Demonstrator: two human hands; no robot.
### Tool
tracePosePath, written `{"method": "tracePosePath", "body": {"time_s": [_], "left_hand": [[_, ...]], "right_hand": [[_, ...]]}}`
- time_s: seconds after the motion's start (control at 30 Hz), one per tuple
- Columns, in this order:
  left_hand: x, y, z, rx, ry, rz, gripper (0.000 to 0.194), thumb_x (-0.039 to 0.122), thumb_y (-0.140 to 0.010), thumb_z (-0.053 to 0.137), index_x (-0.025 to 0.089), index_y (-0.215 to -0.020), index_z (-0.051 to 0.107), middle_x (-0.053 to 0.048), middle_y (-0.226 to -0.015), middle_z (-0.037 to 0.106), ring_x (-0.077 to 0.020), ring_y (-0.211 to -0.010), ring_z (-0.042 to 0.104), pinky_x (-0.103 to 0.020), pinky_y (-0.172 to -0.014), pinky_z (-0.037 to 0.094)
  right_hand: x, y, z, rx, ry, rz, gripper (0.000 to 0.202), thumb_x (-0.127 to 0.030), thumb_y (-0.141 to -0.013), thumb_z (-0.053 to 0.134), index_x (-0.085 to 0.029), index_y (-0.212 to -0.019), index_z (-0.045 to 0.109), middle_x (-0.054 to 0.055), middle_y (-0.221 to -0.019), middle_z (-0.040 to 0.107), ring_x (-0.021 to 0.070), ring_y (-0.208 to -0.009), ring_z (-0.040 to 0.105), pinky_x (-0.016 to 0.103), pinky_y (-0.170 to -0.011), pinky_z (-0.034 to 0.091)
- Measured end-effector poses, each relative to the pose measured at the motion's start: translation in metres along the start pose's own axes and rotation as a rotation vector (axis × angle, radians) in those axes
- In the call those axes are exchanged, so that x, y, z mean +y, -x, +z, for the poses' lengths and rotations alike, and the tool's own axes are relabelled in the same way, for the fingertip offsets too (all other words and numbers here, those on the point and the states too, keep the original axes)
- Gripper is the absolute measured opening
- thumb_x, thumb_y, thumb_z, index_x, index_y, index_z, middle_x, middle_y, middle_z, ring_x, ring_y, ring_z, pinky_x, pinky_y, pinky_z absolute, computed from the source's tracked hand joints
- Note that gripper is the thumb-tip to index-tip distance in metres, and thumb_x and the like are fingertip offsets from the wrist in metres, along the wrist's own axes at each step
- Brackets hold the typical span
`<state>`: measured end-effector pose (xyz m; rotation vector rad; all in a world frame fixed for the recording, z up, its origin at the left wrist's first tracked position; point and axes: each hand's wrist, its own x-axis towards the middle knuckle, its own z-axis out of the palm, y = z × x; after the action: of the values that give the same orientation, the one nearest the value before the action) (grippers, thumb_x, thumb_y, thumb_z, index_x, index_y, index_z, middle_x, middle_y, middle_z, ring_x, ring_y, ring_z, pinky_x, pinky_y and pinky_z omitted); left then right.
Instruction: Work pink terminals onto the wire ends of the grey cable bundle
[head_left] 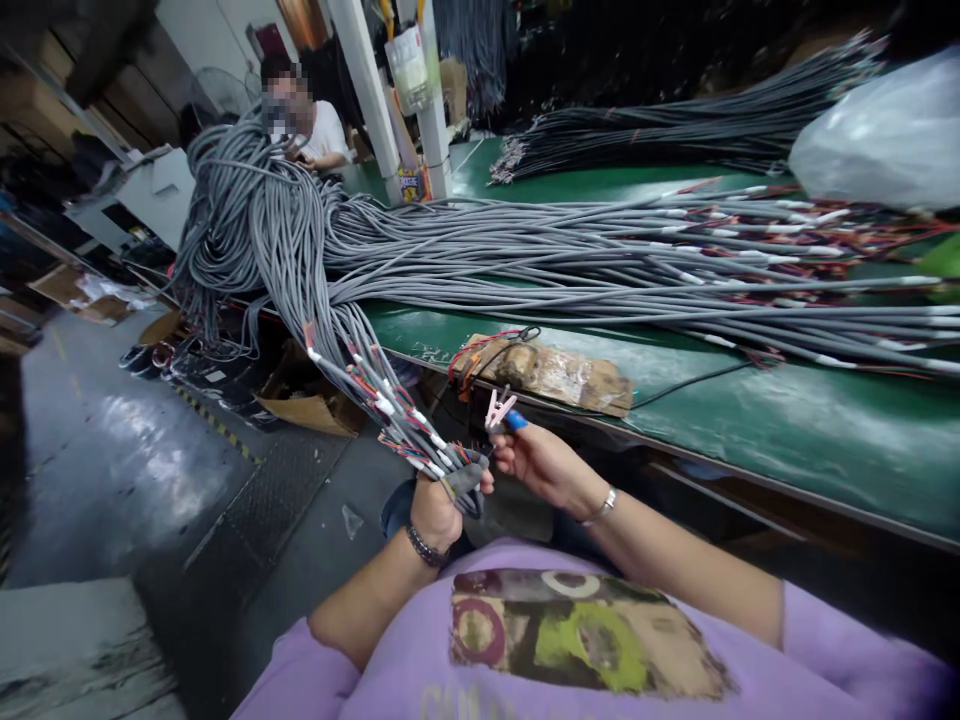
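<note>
My left hand [439, 512], with grey coverings on some fingers, is closed around the end of a bundle of grey cables [375, 385]. White sleeves and thin coloured wires show along the bundle just beyond that hand. To its right, my right hand [544, 465] has its fingers pinched together, with a blue cover on one fingertip. What lies in the pinch is too small and dark to make out. Right at those fingertips is a pale pink clip [498, 408], by the table edge; whether the fingers touch it I cannot tell.
A taped wooden block [555, 372] with red and black wires sits on the edge of the green table [750, 425]. Long grey cables [525, 245] cover its middle. Behind are black cables [645, 135], a plastic bag [885, 135] and a person [326, 130]. Cartons [311, 395] stand below.
</note>
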<state>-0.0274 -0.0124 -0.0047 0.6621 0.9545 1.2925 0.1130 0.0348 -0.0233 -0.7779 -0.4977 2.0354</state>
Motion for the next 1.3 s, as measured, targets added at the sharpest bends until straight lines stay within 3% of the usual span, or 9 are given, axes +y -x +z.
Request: {"method": "tracePosePath", "body": {"time_s": [0.07, 0.17, 0.37, 0.57, 0.73, 0.97, 1.2, 1.3], "left_hand": [[0.002, -0.001, -0.001, 0.003, 0.035, -0.004, 0.02, 0.026, -0.055, 0.075, 0.015, -0.068, 0.064, -0.001, -0.057, 0.063, -0.0117, -0.05, 0.057, -0.024, -0.049, 0.045], [0.006, -0.004, 0.001, 0.001, 0.105, 0.013, 0.02, 0.023, -0.054, 0.074, 0.015, -0.069, 0.063, 0.001, -0.058, 0.061, -0.0098, -0.049, 0.055, -0.023, -0.049, 0.044], [0.012, -0.012, 0.013, 0.011, 0.149, 0.023, 0.019, 0.025, -0.055, 0.073, 0.015, -0.067, 0.062, 0.001, -0.059, 0.06, -0.0089, -0.05, 0.054, -0.022, -0.05, 0.042], [0.006, -0.018, 0.018, 0.093, 0.114, 0.01, 0.02, 0.023, -0.051, 0.073, 0.015, -0.066, 0.063, 0.0, -0.059, 0.063, -0.0093, -0.048, 0.055, -0.022, -0.049, 0.043], [0.004, -0.018, 0.019, 0.124, 0.107, -0.007, 0.017, 0.021, -0.05, 0.074, 0.014, -0.062, 0.063, -0.001, -0.059, 0.064, -0.0098, -0.049, 0.056, -0.022, -0.049, 0.044], [0.005, -0.011, 0.012, 0.074, 0.072, 0.002, 0.023, 0.024, -0.055, 0.075, 0.015, -0.073, 0.065, 0.0, -0.059, 0.063, -0.0085, -0.047, 0.055, -0.02, -0.046, 0.04], [0.004, -0.008, 0.006, 0.134, -0.012, -0.029, 0.028, 0.024, -0.054, 0.077, 0.013, -0.079, 0.068, -0.003, -0.062, 0.067, -0.0114, -0.049, 0.059, -0.022, -0.048, 0.044], [0.002, -0.009, 0.005, 0.1, -0.026, -0.045, 0.03, 0.023, -0.053, 0.077, 0.013, -0.08, 0.07, -0.006, -0.067, 0.069, -0.0147, -0.055, 0.063, -0.024, -0.052, 0.046]], "right_hand": [[-0.007, -0.005, 0.0, 0.028, -0.058, 0.026, 0.029, -0.046, -0.082, 0.06, -0.017, -0.079, 0.061, 0.001, -0.07, 0.062, 0.0083, -0.054, 0.052, 0.022, -0.054, 0.045], [-0.015, -0.01, 0.004, -0.032, -0.027, 0.0, 0.035, -0.05, -0.085, 0.054, -0.016, -0.082, 0.063, 0.003, -0.075, 0.064, 0.0102, -0.06, 0.055, 0.023, -0.057, 0.047], [-0.02, -0.014, 0.013, 0.007, -0.025, -0.086, 0.035, -0.05, -0.08, 0.061, -0.016, -0.079, 0.066, 0.002, -0.069, 0.063, 0.01, -0.061, 0.055, 0.022, -0.058, 0.046], [-0.017, -0.017, 0.019, 0.097, -0.072, -0.157, 0.032, -0.049, -0.077, 0.065, -0.017, -0.073, 0.065, 0.002, -0.065, 0.064, 0.0112, -0.06, 0.055, 0.024, -0.059, 0.046], [-0.015, -0.018, 0.021, 0.086, -0.091, -0.156, 0.033, -0.05, -0.077, 0.065, -0.017, -0.075, 0.066, 0.002, -0.066, 0.063, 0.0107, -0.06, 0.055, 0.023, -0.059, 0.046], [-0.009, -0.013, 0.006, 0.043, -0.125, -0.045, 0.044, -0.06, -0.081, 0.052, -0.018, -0.072, 0.06, 0.002, -0.068, 0.063, 0.0105, -0.06, 0.056, 0.023, -0.058, 0.047], [0.001, -0.006, -0.012, 0.067, -0.043, 0.017, 0.03, -0.045, -0.085, 0.056, -0.017, -0.076, 0.064, 0.005, -0.077, 0.066, 0.0105, -0.061, 0.058, 0.023, -0.059, 0.049], [0.002, -0.005, -0.017, 0.067, -0.028, 0.02, 0.027, -0.042, -0.085, 0.057, -0.018, -0.078, 0.066, 0.004, -0.077, 0.066, 0.011, -0.062, 0.059, 0.023, -0.059, 0.05]]}}
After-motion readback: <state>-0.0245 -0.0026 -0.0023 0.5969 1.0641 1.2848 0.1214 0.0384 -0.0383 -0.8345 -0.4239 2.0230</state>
